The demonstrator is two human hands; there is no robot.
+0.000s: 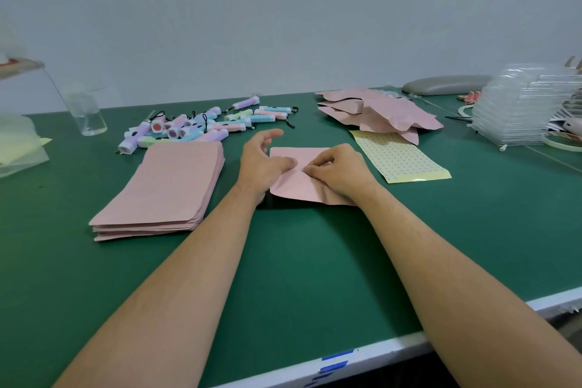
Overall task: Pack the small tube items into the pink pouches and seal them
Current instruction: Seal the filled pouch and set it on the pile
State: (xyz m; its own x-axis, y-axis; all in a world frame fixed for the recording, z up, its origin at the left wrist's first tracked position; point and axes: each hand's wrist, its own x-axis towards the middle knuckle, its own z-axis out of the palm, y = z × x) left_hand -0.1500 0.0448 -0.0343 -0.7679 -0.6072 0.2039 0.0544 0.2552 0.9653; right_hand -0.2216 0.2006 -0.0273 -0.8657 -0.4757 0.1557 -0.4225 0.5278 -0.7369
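A pink pouch (293,181) lies on the green table (315,261) in front of me, creased across its middle. My left hand (263,161) presses on its left part with the thumb, the other fingers spread and lifted. My right hand (335,170) pinches the pouch's folded middle with curled fingers. A pile of several small pastel tubes (204,126) with black cords lies beyond the hands at the back left. A stack of flat pink pouches (167,186) sits to the left. A heap of filled pink pouches (378,112) lies at the back right.
A yellow sheet of small dot stickers (400,156) lies right of my hands. A clear bottle (86,112) stands at the far left. Stacked clear plastic trays (529,110) and a grey pad (447,85) sit at the back right. The table's white front edge (378,353) carries blue tape.
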